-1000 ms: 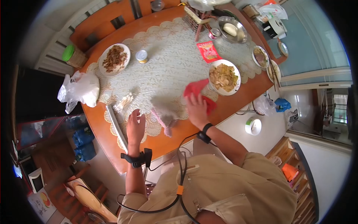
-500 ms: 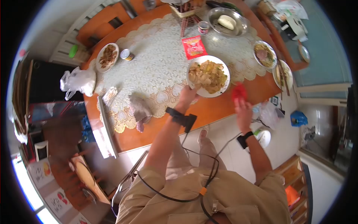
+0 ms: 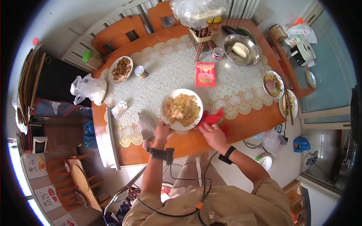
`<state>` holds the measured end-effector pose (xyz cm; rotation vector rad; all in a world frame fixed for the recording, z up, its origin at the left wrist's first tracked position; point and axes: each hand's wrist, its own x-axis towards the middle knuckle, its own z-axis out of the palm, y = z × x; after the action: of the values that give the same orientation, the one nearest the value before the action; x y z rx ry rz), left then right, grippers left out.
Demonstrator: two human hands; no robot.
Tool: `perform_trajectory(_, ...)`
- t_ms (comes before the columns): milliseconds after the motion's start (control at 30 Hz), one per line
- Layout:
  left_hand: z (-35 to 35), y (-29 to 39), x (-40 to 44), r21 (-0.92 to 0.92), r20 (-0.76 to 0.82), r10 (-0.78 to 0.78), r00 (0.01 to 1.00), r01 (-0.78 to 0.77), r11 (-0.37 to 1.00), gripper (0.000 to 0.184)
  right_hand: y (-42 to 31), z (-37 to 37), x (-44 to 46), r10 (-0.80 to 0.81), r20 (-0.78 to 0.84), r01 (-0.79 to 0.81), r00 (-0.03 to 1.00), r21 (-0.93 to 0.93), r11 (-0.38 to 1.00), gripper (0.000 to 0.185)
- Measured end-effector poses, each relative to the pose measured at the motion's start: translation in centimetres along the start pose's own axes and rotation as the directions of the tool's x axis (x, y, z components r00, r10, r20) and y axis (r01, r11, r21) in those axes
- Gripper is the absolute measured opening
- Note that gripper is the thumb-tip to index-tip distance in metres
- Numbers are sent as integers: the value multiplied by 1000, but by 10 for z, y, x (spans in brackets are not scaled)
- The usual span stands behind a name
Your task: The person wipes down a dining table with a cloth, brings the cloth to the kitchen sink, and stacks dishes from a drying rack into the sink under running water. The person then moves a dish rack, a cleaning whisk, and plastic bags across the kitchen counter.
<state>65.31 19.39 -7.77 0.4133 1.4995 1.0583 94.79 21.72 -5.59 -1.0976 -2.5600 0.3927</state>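
A white plate of cooked food (image 3: 181, 110) is near the table's front edge. My left hand (image 3: 162, 132) grips its lower left rim, fingers closed. At the plate's lower right is my right hand (image 3: 213, 135), closed on a red cloth (image 3: 213, 119); whether the fingers also touch the rim is hard to tell. A grey and pink cloth (image 3: 146, 126) lies just left of my left hand. Beyond the plate sits a red packet (image 3: 205, 74).
On the table (image 3: 245, 124) are a steel bowl (image 3: 252, 58) holding a pale lump, a basket (image 3: 200, 37), a small can (image 3: 140, 72), a plate of brown food (image 3: 113, 71), a white bag (image 3: 88, 88) and two dishes at the right edge, one with chopsticks.
The plate of food has moved left along the table with my left hand at its rim. My right hand and the red cloth have come left to the plate's lower right side.
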Motion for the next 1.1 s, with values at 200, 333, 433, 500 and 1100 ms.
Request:
perform_trajectory(200, -62, 35, -3, -164, -85, 13, 996, -27, 986, 31, -14, -68, 116, 209, 516, -315, 830, 126, 941, 44)
perform_trajectory(333, -87, 50, -7, -179, -111, -72, 991, 51, 983, 29, 25, -142, 210, 423, 217, -441, 880, 41, 897, 53)
perform_trajectory(433, -102, 57, -15, -6, -164, -83, 983, 83, 997, 34, 106, -152, 267, 335, -144, -315, 931, 147, 938, 62)
perform_trajectory(500, -95, 80, -28, 69, -235, -14, 972, 31, 997, 32, 132, -156, 304, 310, -212, -285, 927, 141, 948, 65)
perform_trajectory(1100, 16, 196, -5, 12, -269, 193, 944, -197, 980, 30, 231, -98, 448, 533, 464, -580, 707, 812, 63, 13)
